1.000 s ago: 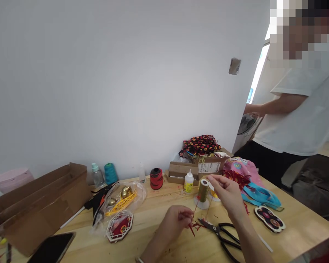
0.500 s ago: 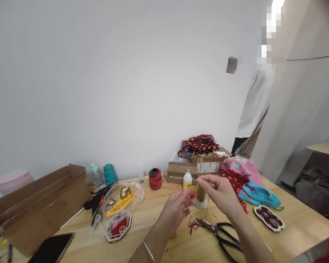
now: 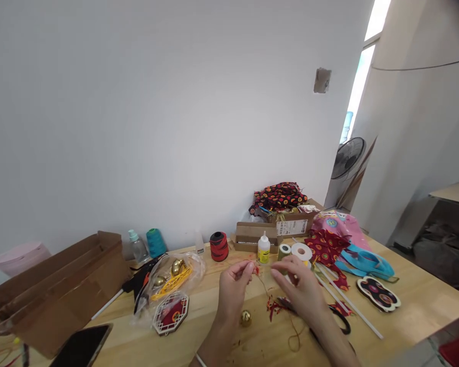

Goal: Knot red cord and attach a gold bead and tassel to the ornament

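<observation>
"Cord (image 3: 263,284), thin and tan, is hanging below the left hand (image 3: 234,283), over the table (image 3: 428,295). How is each grip looking?"

"The left thumb and fingertips are pressing together on it, with one red bit (image 3: 256,269) showing just beside them. The right hand (image 3: 299,285) is hovering across from it, thumb and forefinger nearly meeting; whether they're pinching anything, I'm not managing to tell."

"What are you counting around them?"

"Three gold balls (image 3: 246,318): one is lying beside the left wrist, two are resting in the one clear bag (image 3: 198,266). One pair of scissors (image 3: 347,323) is lying partly hidden by the right hand and forearm, and two white sticks (image 3: 361,314) are slanting just right of it. One glue bottle (image 3: 263,250) is standing beyond the hands, one olive spool (image 3: 284,251) and one white roll (image 3: 306,254) sitting to its right."

"And room for moving?"

"Bare wood is showing between the octagonal frame (image 3: 171,312) and the left forearm, and again from the flower-shaped frame (image 3: 378,294) to the table's right edge. The scissors and sticks are crowding the right forearm, while one small carton (image 3: 248,230) is blocking the back, near the wall (image 3: 168,112)."
</observation>
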`<state>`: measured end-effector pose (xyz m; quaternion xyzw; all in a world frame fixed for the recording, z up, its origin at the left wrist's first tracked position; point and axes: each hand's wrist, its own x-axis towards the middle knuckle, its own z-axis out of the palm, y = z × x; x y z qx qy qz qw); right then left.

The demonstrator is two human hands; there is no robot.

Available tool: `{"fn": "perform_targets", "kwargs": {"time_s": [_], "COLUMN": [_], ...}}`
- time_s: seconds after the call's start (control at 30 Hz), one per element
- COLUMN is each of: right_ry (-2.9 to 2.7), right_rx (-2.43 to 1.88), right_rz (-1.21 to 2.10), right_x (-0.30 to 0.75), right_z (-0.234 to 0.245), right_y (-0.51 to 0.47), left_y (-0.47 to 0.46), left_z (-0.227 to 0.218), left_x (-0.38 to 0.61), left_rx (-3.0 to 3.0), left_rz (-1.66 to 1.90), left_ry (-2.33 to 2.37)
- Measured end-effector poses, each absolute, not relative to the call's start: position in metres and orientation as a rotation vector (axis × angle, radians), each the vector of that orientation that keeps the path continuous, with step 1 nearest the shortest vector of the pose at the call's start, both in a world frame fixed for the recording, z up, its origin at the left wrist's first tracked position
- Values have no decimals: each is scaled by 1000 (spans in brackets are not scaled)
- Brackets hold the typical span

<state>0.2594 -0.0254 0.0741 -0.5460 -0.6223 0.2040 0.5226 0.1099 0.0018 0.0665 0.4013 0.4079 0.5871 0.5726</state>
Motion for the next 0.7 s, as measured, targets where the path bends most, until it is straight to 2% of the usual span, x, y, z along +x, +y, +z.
{"fn": "perform_targets", "kwargs": {"time_s": [0.2, 0.5, 0.7], "right_ry": [-1408, -1184, -1181], "right_rx": [-1071, -985, -969], "right_rz": [929, 987, 955], "right_x": [231, 241, 237], "right_z": [62, 50, 55], "right_y": [-12, -19, -22], "left_y": [-2, 8, -8], "left_z": [70, 52, 64], "left_x": [109, 90, 105], "left_rx": [996, 953, 1084], "left_rz": [1376, 1389, 1301], "left_ry": [957, 1073, 1025]}}
